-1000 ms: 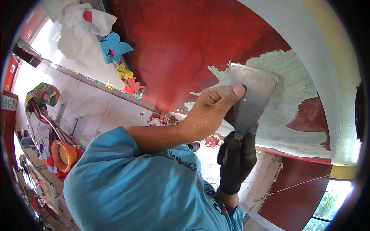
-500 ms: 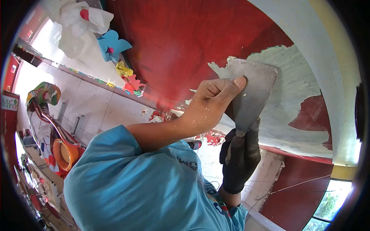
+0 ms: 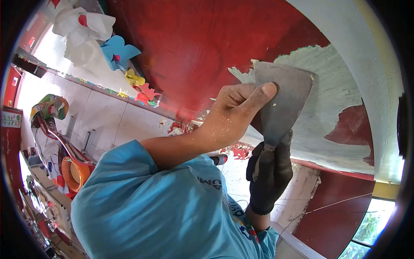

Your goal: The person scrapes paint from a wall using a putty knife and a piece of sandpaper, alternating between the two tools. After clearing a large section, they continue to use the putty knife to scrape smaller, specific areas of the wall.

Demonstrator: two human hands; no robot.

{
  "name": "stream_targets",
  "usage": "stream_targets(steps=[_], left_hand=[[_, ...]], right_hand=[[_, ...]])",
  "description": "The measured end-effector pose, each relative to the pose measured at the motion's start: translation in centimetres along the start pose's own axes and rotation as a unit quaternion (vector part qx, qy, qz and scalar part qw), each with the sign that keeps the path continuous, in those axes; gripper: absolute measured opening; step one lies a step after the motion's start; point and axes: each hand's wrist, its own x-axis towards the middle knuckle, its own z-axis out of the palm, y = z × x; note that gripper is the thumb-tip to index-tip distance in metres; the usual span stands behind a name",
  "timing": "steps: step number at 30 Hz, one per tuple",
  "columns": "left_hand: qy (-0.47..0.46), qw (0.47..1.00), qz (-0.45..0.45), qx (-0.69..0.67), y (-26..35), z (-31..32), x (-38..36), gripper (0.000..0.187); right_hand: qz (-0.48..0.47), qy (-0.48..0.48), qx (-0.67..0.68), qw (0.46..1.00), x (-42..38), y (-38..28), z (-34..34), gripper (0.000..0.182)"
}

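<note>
A wide putty knife (image 3: 286,88) with a flat grey metal blade is held up before the wall. My bare left hand (image 3: 237,110) pinches the blade at its left edge, thumb on the near face and fingers partly hidden behind it. Pale specks dot the back of this hand. My right hand (image 3: 269,179), in a dark glove, is wrapped around the handle below the blade. Behind the knife, the red wall (image 3: 185,52) has a large pale scraped patch (image 3: 332,86) with ragged paint edges. In front of that wall, the blade appears apart from its surface.
Paper flowers, including a blue one (image 3: 118,52), hang at upper left. Red paint flakes (image 3: 239,151) lie on the tiled floor (image 3: 103,114). An orange container (image 3: 75,172) stands at left. A thin cable (image 3: 332,206) runs near the window (image 3: 375,222) at lower right.
The view has shifted slightly, so the flowers sit further left. Both hands keep their hold on the putty knife, with almost no change in position.
</note>
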Motion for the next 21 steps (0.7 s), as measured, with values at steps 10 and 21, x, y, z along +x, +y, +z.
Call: stream_targets(steps=[10,21], left_hand=[[0.011,1.0,0.005,-0.006,-1.5,-0.4,0.0,0.034],[0.025,0.994,0.015,0.108,-2.1,-1.1,0.0,0.034]], right_hand=[[0.016,-0.011,0.0,1.0,0.0,0.2,-1.0,0.041],[0.048,-0.005,-0.088,0.995,-0.5,0.0,-1.1,0.04]])
